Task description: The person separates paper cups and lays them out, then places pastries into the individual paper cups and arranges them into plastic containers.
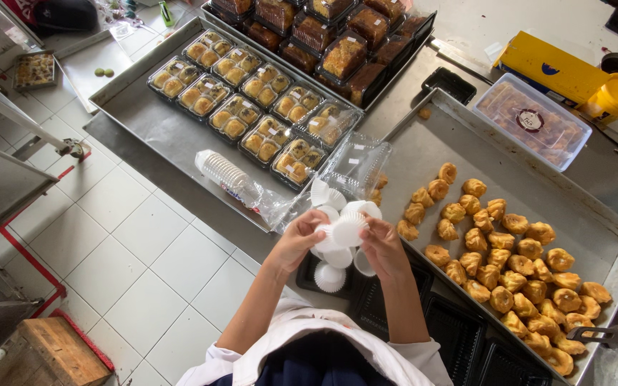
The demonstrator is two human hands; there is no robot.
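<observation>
We hold a white paper cup (347, 229) between both hands, above the near edge of the steel tabletop (395, 118). Our left hand (297, 241) pinches its left rim with thumb and fingers pressed together on the pleated paper; our right hand (383, 246) pinches the opposite rim the same way. The cup is round, so it has no real long axis; its pleated wall faces up toward the camera, and we cannot tell for certain whether the mouth or the base points at us.

More white paper cups (337, 259) sit just below the held one, set in a black tray (309, 277) with round pockets. Other empty black trays (455, 336) lie beside it to the right, toward the near edge. A few loose cups (323, 194) rest just beyond our hands, next to an open clear lid (355, 166).

To the left, a sleeve of stacked cups (227, 174) lies on its side in clear wrap, its long axis running from upper left to lower right. On the right, a large steel pan (613, 243) carries many golden puffs (509, 268). Farther away, closed clear boxes of small pastries (252, 100) stand in rows on another pan, and beyond them sit boxes of brown cakes (337, 36).
</observation>
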